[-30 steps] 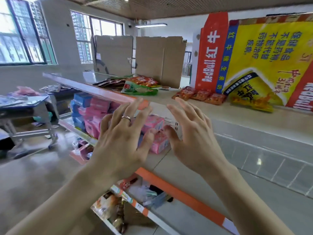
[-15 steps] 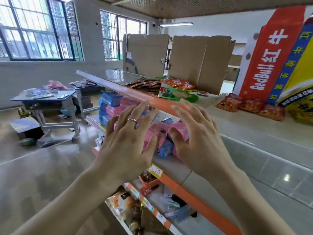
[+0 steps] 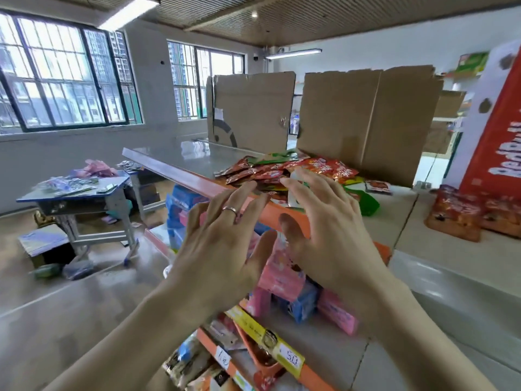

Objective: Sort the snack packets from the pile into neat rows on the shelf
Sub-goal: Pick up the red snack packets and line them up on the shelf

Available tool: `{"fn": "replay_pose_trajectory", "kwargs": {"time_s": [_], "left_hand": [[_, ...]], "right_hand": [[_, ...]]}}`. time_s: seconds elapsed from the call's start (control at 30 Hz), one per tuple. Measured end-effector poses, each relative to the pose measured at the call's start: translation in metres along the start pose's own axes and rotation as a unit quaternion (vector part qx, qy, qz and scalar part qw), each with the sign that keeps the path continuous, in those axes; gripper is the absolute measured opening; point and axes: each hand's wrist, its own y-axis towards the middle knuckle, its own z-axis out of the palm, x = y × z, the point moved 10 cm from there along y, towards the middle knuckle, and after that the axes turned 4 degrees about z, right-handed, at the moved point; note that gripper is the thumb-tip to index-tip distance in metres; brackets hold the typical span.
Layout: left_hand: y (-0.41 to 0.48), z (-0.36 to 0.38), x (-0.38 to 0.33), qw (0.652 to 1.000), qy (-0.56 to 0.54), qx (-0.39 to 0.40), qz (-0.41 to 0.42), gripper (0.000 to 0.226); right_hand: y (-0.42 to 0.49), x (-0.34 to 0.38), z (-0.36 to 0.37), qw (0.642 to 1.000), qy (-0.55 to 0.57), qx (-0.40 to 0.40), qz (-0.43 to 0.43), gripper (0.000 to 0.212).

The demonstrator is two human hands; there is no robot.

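A loose pile of red and green snack packets lies on the grey top shelf, in front of upright cardboard. My left hand, wearing a ring, and my right hand hover side by side with fingers spread, just short of the pile and above the shelf's orange front edge. Neither hand holds anything. A short row of red-orange packets stands on the same shelf at far right. Part of the pile is hidden behind my right fingers.
Pink and blue packs fill the shelf below, with yellow price tags on its edge. Two cardboard sheets stand behind the pile. A red drink display rises at right. A cluttered blue desk stands left across the floor.
My view has swung left and up, bringing the packet pile closer to centre. Both hands have risen from the pink packs toward the top shelf edge, still spread and empty.
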Motion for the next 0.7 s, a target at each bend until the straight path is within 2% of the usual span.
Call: {"fn": "replay_pose_trajectory", "kwargs": {"time_s": [0.43, 0.7], "left_hand": [[0.069, 0.031, 0.060, 1.000, -0.004, -0.003, 0.021, 0.059], [0.135, 0.068, 0.094, 0.998, -0.014, 0.005, 0.058, 0.044]], "right_hand": [[0.073, -0.012, 0.027, 0.999, -0.010, -0.008, 0.043, 0.055], [0.100, -0.026, 0.042, 0.990, -0.082, -0.037, 0.104, 0.055]]}}
